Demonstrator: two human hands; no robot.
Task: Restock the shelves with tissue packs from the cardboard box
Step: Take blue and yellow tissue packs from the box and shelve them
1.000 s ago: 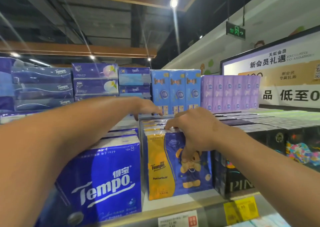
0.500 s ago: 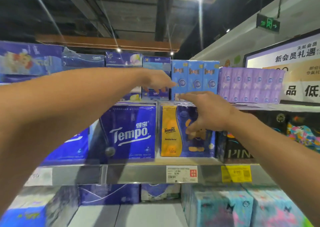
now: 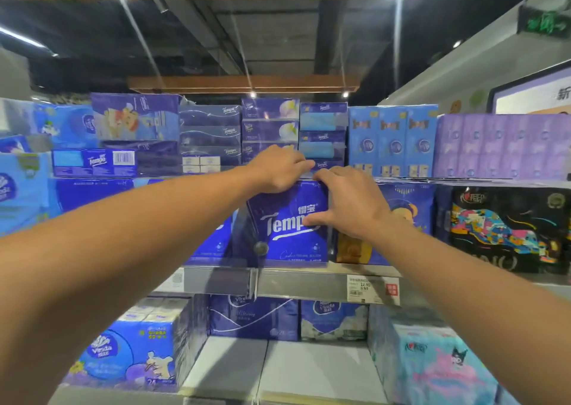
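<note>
Shifted leftward: right hand (image 3: 346, 204) and left hand (image 3: 278, 170) both gripping blue tissue pack (image 3: 290, 228); could topple off shelf (image 3: 293, 281) if tugged

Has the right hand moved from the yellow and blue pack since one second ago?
Yes. The right hand went left, off the yellow and blue pack, onto the Tempo pack.

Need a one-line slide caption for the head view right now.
Both hands, left hand and right hand, on the top of a blue Tempo tissue pack on the middle shelf.
</note>
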